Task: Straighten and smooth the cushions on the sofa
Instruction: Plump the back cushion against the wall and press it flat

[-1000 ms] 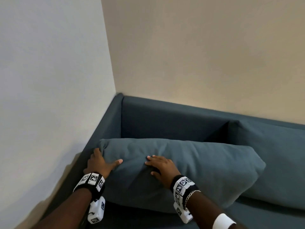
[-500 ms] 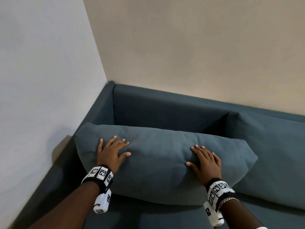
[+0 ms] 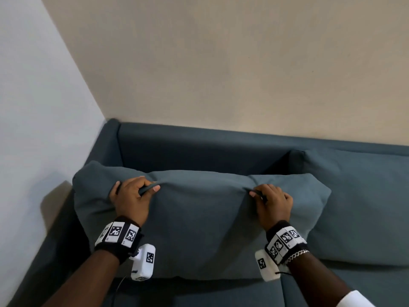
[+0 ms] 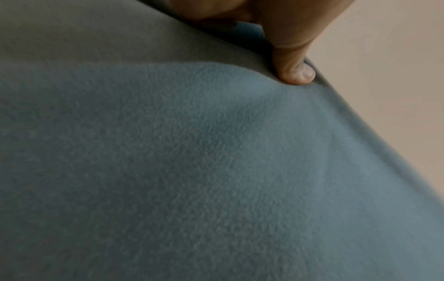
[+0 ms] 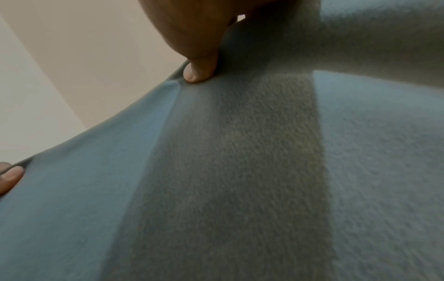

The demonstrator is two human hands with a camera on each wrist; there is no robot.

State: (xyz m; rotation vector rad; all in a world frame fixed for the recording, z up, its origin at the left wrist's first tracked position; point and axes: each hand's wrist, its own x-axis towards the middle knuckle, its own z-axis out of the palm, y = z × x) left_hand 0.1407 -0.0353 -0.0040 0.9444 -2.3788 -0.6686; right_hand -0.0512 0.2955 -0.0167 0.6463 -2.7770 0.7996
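Filling the near half of the head view, the blue-grey sofa (image 3: pixel 199 149) sits tight in a room corner, its left arm against the pale side wall (image 3: pixel 44 107) and its backrest against the beige far wall (image 3: pixel 243 63), so neither of those sides gives any room. A dark gap runs between the backrest and the loose cushion (image 3: pixel 199 229), which stands on the seat, leaning toward the backrest. Its left corner reaches over the sofa arm; its right corner overlaps a second cushion (image 3: pixel 358 207) that leans against the backrest at the right.

The left hand (image 3: pixel 132 200) grips the cushion's top edge left of centre, fingers curled over and thumb pinching a fold of fabric. The right hand (image 3: pixel 274 202) pinches the same edge right of centre. In each wrist view a thumb (image 4: pixel 295 72) (image 5: pixel 199 70) presses into the seam, with beige wall beyond the edge.

Half a second ago both hands lay flat and spread on the cushion's front face; now they have climbed to the top edge and closed on it, and the fabric between them is drawn taut.
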